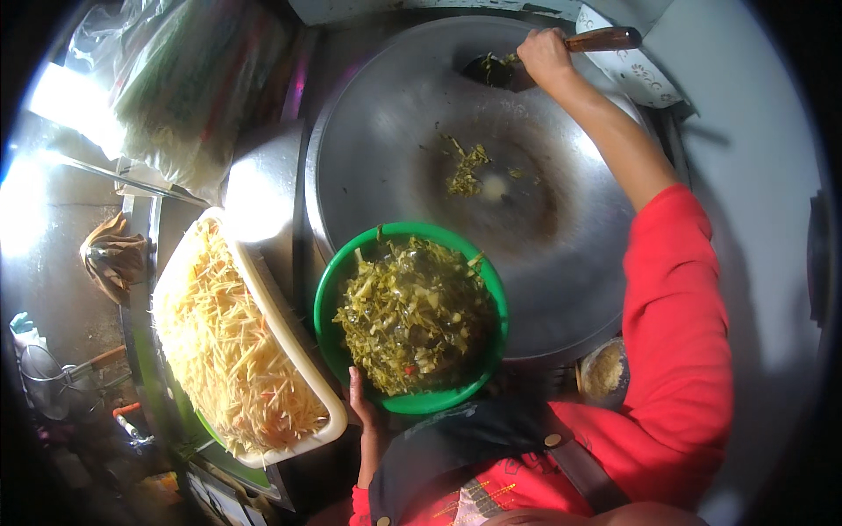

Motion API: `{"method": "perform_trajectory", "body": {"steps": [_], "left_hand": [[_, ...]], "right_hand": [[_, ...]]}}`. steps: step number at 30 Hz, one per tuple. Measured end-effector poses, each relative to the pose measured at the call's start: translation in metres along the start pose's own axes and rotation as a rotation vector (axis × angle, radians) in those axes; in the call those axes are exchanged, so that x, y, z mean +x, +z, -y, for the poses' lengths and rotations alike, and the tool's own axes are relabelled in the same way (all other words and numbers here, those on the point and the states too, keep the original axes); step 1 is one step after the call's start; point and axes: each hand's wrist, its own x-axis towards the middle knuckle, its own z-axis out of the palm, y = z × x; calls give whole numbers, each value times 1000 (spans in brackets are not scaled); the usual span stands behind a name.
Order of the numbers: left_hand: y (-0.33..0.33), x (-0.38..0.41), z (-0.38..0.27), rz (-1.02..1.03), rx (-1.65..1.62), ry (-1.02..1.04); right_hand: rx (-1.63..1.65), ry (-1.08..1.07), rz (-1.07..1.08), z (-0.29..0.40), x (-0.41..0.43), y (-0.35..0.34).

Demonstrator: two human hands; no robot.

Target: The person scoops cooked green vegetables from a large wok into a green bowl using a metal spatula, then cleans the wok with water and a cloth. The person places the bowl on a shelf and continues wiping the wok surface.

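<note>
My left hand (366,402) holds the lower left side of a green plastic bowl (327,289), its thumb showing at the rim and the other fingers hidden. Chopped cooked leafy greens (414,309) fill the bowl, which overlaps the near edge of a large metal wok (395,151). At the wok's far right side, my right hand (544,54) grips a ladle or spatula by its brown handle (604,39). Bits of greens lie on the tool's dark head (490,71). A small heap of greens (467,169) rests near the wok's middle with a little liquid.
Left of the bowl stands a cream plastic basket (332,407) piled with pale shredded vegetable (243,348). Clear plastic bags (191,98) lie at the upper left. A patterned white container (641,75) is behind my right forearm; a small bowl (603,375) sits beneath the sleeve.
</note>
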Motion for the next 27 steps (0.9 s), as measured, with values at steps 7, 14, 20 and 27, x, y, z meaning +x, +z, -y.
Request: {"method": "perform_trajectory", "body": {"steps": [7,14,20,27], "left_hand": [[6,-5,-5,-35,-1,-12],[14,-8,-8,-83,34,60],[19,-8,-7,87,-40,15],[20,-14,-11,-81,30,33]], "right_hand": [[90,-121,73,49,-32,-4],[442,-83,526,24,-83,-32],[191,-33,918,-94,-146,13],[474,86,1027,-65,-130,28]]}}
